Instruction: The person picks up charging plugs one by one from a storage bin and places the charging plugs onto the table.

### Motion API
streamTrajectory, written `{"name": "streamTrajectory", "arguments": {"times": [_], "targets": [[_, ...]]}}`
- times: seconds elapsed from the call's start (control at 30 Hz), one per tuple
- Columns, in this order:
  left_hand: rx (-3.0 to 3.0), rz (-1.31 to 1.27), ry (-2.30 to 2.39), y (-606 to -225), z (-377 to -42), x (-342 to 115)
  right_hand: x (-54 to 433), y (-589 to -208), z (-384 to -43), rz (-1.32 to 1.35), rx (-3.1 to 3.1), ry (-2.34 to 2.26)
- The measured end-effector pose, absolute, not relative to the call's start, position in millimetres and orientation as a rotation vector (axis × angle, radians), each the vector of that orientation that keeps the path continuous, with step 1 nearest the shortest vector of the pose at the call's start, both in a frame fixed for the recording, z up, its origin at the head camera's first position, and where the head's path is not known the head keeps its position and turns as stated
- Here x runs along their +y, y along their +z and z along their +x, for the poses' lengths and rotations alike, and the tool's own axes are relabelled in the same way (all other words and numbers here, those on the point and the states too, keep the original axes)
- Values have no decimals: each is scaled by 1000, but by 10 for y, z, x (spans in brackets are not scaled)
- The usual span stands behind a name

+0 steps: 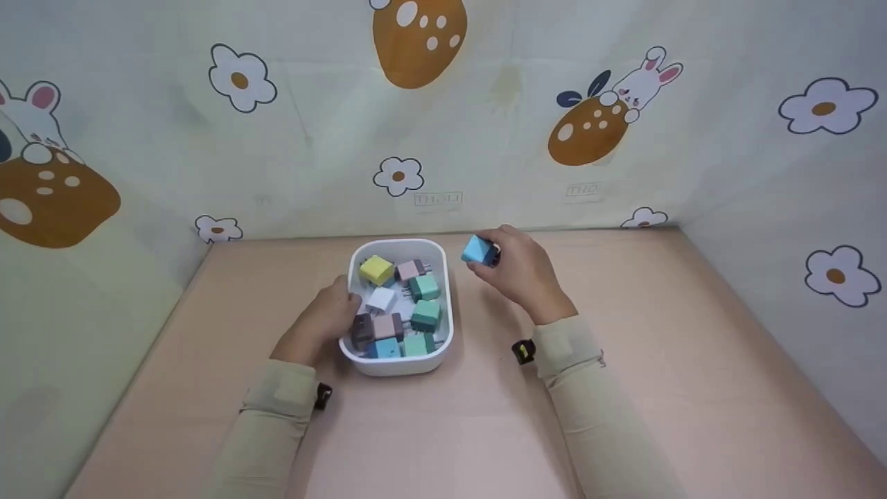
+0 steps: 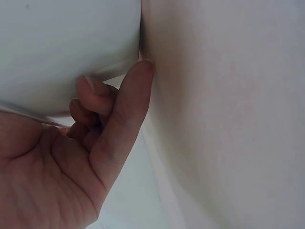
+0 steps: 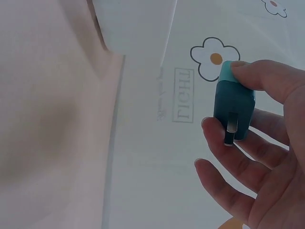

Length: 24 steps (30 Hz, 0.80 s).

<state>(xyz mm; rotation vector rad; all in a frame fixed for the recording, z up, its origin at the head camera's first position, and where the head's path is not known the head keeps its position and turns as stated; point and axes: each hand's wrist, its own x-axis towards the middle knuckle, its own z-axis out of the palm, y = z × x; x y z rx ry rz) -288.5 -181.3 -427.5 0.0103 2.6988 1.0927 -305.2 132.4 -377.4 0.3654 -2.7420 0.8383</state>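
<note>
- Left hand (image 1: 329, 312): grasping the left side of a white tray (image 1: 402, 371); thumb at the rim, other fingers curled against the outside and underside in the left wrist view.
- Right hand (image 1: 523, 270): grasping a blue plug (image 1: 478, 249), thumb on its lighter end, fingers bent against its darker body. Metal prongs show in the right wrist view.
- Blue plug: lifted, just right of the tray's far end, apart from it.
- Tray, upper part: yellow plug (image 1: 376, 269) at left, a bluish piece partly hidden beneath; pink plug (image 1: 409, 269) to its right.
- Tray, middle: white plug (image 1: 381, 300); 2 green plugs (image 1: 426, 314) along the right side, 1 nearer than the other.
- Tray, near end: second pink plug (image 1: 386, 326) beside a dark brown plug (image 1: 361, 331); below them a second blue plug (image 1: 387, 348), with a third green plug (image 1: 417, 344) to its right.
- Tray stands on a pale pink tabletop (image 1: 478, 430). Behind: a backdrop (image 1: 478, 138) printed with flowers and rabbits.
- Both arms in beige sleeves (image 1: 565, 346); a black device (image 1: 524, 351) at each wrist.
</note>
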Motion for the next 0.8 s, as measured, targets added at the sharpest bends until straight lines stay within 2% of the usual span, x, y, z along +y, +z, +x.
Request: {"name": "streamTrajectory", "arguments": {"times": [0.8], "targets": [[2707, -10, 1029, -4248, -2879, -1802, 1374, -4049, -3183, 194, -2872, 915]]}}
